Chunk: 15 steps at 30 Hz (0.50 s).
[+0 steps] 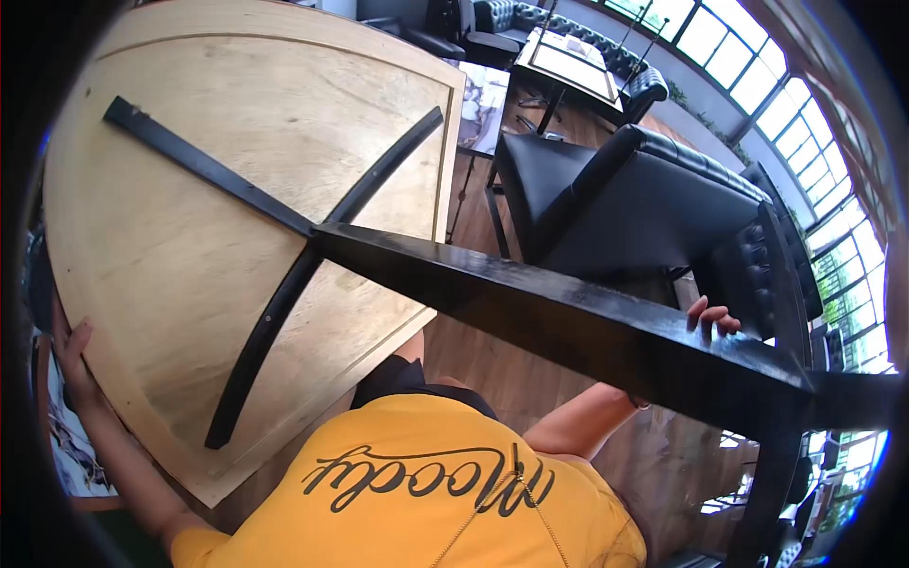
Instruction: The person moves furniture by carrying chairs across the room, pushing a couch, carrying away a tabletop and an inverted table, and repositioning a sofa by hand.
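A table is tipped on its side in front of me, the pale wooden underside of its tabletop [189, 246] facing me. A black cross brace [270, 317] is fixed to that underside. From its centre a thick black table post [530, 317] runs right to the black base [791, 417]. My left hand [74, 355] grips the tabletop's left edge, its fingers partly hidden behind the board. My right hand [712, 317] is wrapped around the post near the base; its fingertips show over the far side, and the rest is hidden behind the post.
A black padded chair [644, 204] stands just beyond the post. Farther back are another table [573, 68] and a tufted black sofa [511, 17]. Large paned windows [757, 66] line the right. Wooden flooring [492, 355] shows below the post.
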{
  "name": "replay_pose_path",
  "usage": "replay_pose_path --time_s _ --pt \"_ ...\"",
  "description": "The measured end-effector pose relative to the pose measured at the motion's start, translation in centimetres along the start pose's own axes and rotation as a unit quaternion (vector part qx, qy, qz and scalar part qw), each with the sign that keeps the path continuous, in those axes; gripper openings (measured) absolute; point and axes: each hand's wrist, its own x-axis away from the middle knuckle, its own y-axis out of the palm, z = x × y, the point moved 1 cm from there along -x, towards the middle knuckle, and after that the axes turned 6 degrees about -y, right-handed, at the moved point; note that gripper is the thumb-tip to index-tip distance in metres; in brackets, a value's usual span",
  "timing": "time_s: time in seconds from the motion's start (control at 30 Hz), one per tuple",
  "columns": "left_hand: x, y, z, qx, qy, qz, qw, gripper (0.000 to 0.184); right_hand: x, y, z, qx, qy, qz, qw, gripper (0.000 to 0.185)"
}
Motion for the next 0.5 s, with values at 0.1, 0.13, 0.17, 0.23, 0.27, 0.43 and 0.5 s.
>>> replay_pose_path --time_s 0.1,0.13,0.17,0.23,0.27,0.43,0.5 --pt "1.1 -2.5 -1.2 -0.034 -0.073 0.02 0.997 0.057 -1.1 -0.9 -1.3 0.085 -0.005 0.03 0.996 0.043" --pt "1.5 -2.1 -1.8 -0.03 -0.084 0.023 0.996 0.057 -1.6 -1.1 -1.4 0.034 0.03 0.009 0.999 0.042" --pt "1.8 -1.6 -2.4 -0.075 -0.081 0.107 0.988 0.057 -2.8 -1.0 -1.8 -0.007 0.07 -0.015 0.997 0.041" --pt "2.3 -2.5 -3.7 -0.112 -0.07 0.206 0.97 0.06 -5.1 -1.0 -2.5 -0.066 0.137 -0.053 0.987 0.041" --pt "2.8 -3.2 -4.3 -0.111 -0.057 0.231 0.965 0.059 -6.4 -1.1 -2.9 -0.089 0.165 -0.067 0.98 0.042" --pt "8.4 -5.6 -6.4 -0.138 -0.015 0.335 0.932 0.058 -11.4 -1.6 -5.0 -0.162 0.249 -0.121 0.947 0.055" --pt "10.5 -6.6 -6.6 -0.148 -0.004 0.361 0.921 0.058 -13.8 -2.4 -7.3 -0.204 0.246 -0.164 0.933 0.056"
